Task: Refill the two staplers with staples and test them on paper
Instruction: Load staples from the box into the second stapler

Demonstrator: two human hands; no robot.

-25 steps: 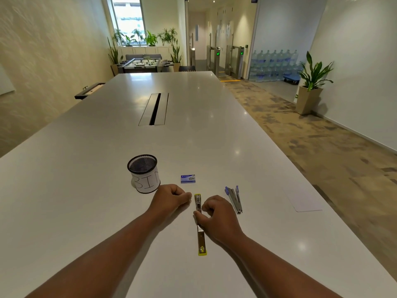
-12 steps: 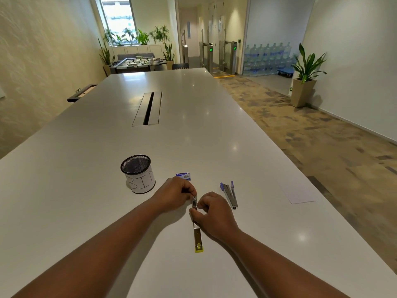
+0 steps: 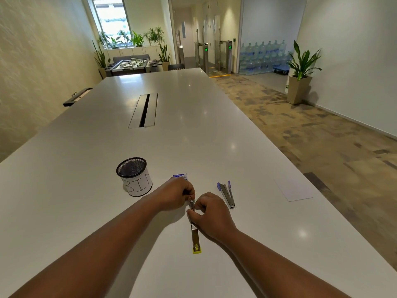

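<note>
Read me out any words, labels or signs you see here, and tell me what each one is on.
"BIN": handwritten on the white paper around the mesh cup, last letter partly turned away.
Small blue box: printing too small to read.
Green lights on the far gates: symbols, blurred.

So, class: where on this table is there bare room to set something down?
Bare table left of the bin, and between the blue stapler and the paper. Crowded where both hands work the yellow stapler.
</note>
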